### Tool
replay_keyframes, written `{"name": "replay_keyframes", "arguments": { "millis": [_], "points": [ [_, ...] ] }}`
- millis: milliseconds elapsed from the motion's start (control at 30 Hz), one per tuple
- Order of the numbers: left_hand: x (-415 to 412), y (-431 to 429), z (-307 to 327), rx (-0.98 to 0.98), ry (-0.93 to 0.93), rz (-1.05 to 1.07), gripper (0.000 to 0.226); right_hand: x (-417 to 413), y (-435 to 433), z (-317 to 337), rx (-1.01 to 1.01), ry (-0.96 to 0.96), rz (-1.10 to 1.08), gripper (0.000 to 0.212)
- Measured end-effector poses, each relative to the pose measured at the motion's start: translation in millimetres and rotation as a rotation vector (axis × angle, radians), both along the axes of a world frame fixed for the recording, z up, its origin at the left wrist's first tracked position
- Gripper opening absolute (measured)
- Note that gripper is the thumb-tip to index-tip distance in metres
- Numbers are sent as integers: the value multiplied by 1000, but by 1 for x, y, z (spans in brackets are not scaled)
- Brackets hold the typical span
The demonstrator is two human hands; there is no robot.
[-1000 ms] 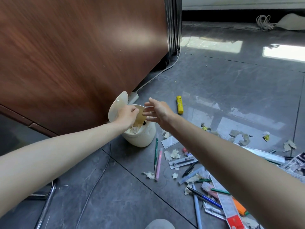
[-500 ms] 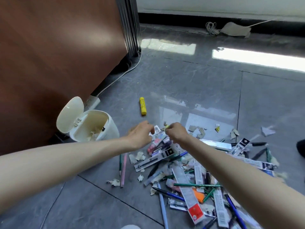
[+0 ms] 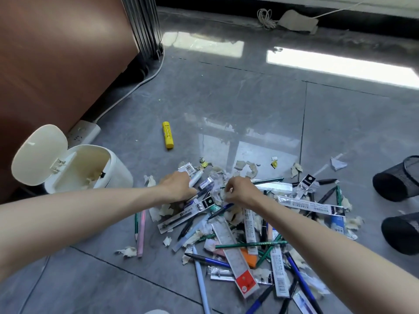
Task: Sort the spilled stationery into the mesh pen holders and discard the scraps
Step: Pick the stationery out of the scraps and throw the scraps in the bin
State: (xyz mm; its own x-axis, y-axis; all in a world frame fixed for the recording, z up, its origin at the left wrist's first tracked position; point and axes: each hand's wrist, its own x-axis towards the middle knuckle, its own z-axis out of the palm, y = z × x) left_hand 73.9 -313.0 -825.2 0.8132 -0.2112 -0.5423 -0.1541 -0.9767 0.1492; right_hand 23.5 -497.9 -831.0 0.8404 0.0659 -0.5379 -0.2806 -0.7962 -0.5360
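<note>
While reaching both bare arms into the spilled stationery (image 3: 249,236) on a grey tiled floor, curls the left hand (image 3: 179,186) down against a white marker (image 3: 195,177), grip impossible to confirm. Buries the right hand (image 3: 240,191) among crumpled scraps (image 3: 216,196), fingers bent, tips hidden, hold unclear. Partly cut off by the right edge, well apart from both hands: two black mesh pen holders (image 3: 396,182). Standing open at left: a white bin (image 3: 113,171), torn paper dimly visible inside.
</note>
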Motion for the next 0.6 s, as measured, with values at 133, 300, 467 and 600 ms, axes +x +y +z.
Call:
{"name": "replay_keyframes", "arguments": {
  "millis": [133,300,467,600],
  "points": [
    [-6,5,7,-62,-83,-18,25,-3,-2,4,-38,3,142,45],
    [-27,18,-1,13,7,-312,18,-8,-7,9,-315,-44,422,32],
    [-40,15,-7,1,40,-339,30,-7,-14,10,-400,-238,389,14],
    [-33,9,-8,-33,59,-310,22,-5,-27,9,-410,-354,254,12]
  ]
}}
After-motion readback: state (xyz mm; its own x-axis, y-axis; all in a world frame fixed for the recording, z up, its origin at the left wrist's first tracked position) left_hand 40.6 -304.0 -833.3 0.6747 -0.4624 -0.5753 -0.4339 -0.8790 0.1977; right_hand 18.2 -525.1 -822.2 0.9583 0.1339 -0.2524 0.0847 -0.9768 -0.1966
